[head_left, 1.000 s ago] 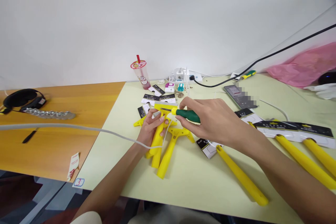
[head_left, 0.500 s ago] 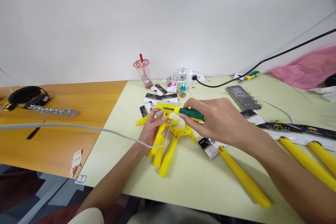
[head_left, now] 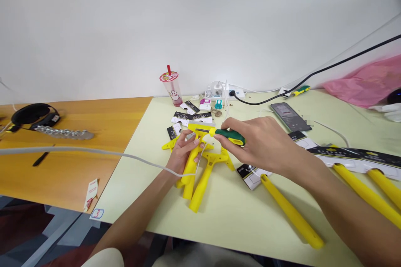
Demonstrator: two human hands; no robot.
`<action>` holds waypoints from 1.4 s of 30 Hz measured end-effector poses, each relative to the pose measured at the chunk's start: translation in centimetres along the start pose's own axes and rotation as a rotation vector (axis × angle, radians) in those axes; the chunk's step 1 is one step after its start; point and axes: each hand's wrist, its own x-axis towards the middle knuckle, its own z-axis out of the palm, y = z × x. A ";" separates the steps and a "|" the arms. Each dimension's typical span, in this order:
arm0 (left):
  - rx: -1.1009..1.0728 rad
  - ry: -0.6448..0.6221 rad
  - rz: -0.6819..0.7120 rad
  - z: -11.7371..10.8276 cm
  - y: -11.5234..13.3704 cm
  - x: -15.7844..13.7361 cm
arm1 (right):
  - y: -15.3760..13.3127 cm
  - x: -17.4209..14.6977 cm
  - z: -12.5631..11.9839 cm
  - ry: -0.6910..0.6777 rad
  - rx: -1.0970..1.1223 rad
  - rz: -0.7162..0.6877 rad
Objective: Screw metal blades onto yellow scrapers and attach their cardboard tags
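Desk point(head_left: 232, 227): pale green, set against a white wall point(head_left: 125, 29); drinks cup point(head_left: 173, 90) taken as landmark.
Right hand point(head_left: 261, 137): fingers closed round a screwdriver point(head_left: 232, 135), right of the cup and nearer the person.
Left hand point(head_left: 184, 149): thumb and fingers pinched the neck of a yellow scraper point(head_left: 192, 162), nearer the person than the cup.
Shank: lay across the scraper's head; exact tip contact too small to tell.
Loose scrapers point(head_left: 199, 190): beneath and beside the held one.
Handles with cards point(head_left: 291, 212): well right of the cup.
Progress: judged midway on the held piece; which others were finished could not be told.
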 end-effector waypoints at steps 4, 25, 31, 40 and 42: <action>0.083 0.020 0.068 -0.2 -0.2 0.1 | -0.1 -0.1 0.1 0.028 0.017 0.004; 0.389 0.098 0.651 0.3 1.2 -0.6 | -1.3 -1.0 -0.3 0.029 0.974 0.370; 0.495 0.031 0.733 3.4 3.1 -2.3 | -1.6 -4.8 -1.2 0.105 1.106 0.417; 0.661 -0.021 0.870 5.8 4.8 -3.3 | -4.0 -7.6 0.2 0.397 0.939 0.338; 0.706 -0.023 0.903 5.9 5.4 -3.1 | -4.1 -7.6 0.6 0.454 0.758 0.265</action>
